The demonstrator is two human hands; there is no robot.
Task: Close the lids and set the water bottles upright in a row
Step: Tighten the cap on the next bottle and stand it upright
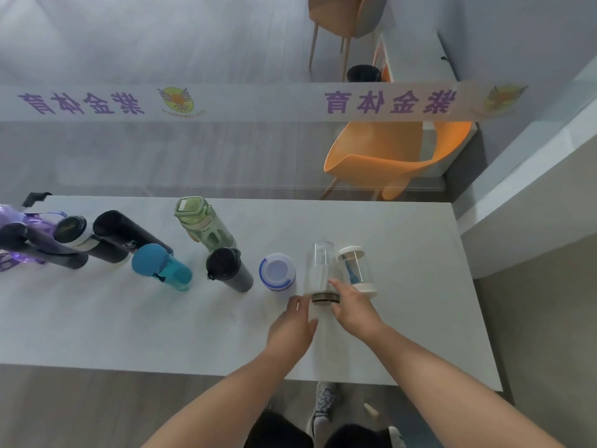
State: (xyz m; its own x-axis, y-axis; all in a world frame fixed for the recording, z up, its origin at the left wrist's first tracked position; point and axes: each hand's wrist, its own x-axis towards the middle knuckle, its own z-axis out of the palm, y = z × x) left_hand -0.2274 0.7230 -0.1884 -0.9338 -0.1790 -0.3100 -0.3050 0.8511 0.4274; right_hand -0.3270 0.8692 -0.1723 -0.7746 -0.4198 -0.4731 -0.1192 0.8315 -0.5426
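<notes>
— Both hands were out over the white table (pixel 403 318), weren't they?

— Yes. Biggest thing first: that table carried the whole lot of bottles, and most stood upright in a loose line along the far side. From the left I made out a purple bag (pixel 13 227) crowded against some dark flasks (pixel 122 234), then a blue bottle (pixel 161 266), a green bottle (pixel 203 224) set a little behind the line, a black tumbler (pixel 227 268), and a white bottle with a blue ring (pixel 277 273).

— So nearly done?

— I'd judge it well along. The lids I could see looked shut. The left end was too crowded for me to tell how neat it was, and the green one would likely need pulling forward.

— And the hands?

— They were at the right end. A clear glass bottle (pixel 319 273) stood there with its dark cap down on the table, just beside a small clear bottle with white ends (pixel 357 270). The right hand (pixel 353 307) reached in palm down, fingers touching the base of the glass bottle by that cap, a light hold, not a fist. The left hand (pixel 292 328) was loose and spread, fingertips just beside the cap; whether it touched, I couldn't tell.

— Arms?

— Both stretched forward, bare, converging on that bottle.
</notes>
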